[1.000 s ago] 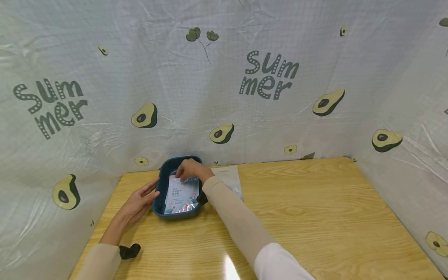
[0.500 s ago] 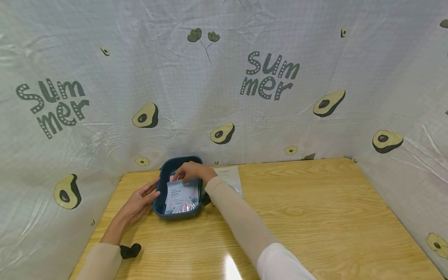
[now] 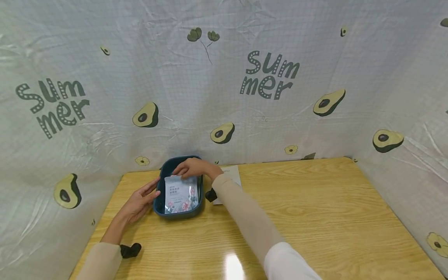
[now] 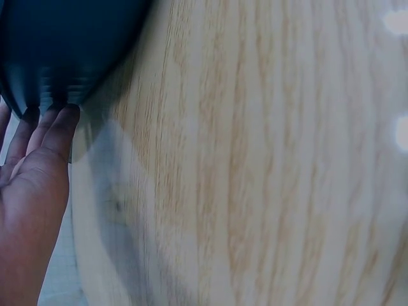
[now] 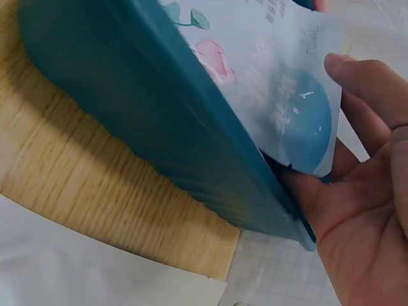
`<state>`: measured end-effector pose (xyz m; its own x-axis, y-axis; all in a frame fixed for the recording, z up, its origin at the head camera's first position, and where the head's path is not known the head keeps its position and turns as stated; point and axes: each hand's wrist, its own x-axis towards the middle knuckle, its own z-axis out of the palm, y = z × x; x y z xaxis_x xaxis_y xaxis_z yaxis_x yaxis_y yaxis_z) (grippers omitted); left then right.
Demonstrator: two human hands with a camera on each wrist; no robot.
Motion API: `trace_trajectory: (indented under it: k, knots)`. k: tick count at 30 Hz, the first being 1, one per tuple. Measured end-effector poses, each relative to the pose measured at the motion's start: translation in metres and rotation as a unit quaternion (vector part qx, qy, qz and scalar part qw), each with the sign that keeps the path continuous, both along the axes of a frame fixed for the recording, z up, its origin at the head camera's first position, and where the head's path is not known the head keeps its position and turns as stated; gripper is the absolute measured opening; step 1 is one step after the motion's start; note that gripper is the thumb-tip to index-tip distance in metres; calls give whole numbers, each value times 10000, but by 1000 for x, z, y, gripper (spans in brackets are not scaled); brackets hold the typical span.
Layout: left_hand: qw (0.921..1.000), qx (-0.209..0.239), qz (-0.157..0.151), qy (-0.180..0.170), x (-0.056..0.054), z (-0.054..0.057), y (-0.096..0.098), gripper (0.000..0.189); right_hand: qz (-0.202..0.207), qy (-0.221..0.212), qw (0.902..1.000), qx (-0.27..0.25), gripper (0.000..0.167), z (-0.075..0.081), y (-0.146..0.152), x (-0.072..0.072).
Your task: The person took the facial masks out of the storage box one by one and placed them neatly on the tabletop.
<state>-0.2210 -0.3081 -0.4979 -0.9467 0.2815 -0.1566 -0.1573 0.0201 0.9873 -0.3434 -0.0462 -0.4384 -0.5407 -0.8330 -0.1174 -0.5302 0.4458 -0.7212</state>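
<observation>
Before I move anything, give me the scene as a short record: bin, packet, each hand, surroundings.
Bin: dark blue bin, on the wooden table near its back edge
Packet: pale packet printed with pink flowers, inside the bin
Left hand: left hand, fingers against the bin's left side
Right hand: right hand, holding the packet's far edge
Beside the bin: white flat pouch on the right, partly hidden by the right sleeve
Backdrop: white sheeting with avocado prints

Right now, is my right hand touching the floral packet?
Touching. The right wrist view shows the right hand with a fingertip on the floral packet at its edge.
</observation>
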Motion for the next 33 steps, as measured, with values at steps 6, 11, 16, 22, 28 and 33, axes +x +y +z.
trace_trajectory:
  k: [6,11,16,22,28,33]
  knots:
    - [9999,132,-5,-23,-2,2,2,75,-220,-829,9938,-705,37,3,11,0]
    - [9999,130,58,-78,-1,3,3,76,-352,-1027,9878,-1119,31,-1,19,3]
    - [9998,213,26,-23,0,2,4,74,-444,-1341,9789,-1479,28,-6,30,8]
    - [9994,338,40,18,3,1,4,72,-289,-1841,9681,-1675,31,-11,37,13]
    - [9992,402,57,26,4,1,5,73,-311,-2448,9502,-1903,36,-12,40,18]
    - [9992,403,8,22,4,1,4,71,-214,-2931,9328,-2084,38,-12,44,26]
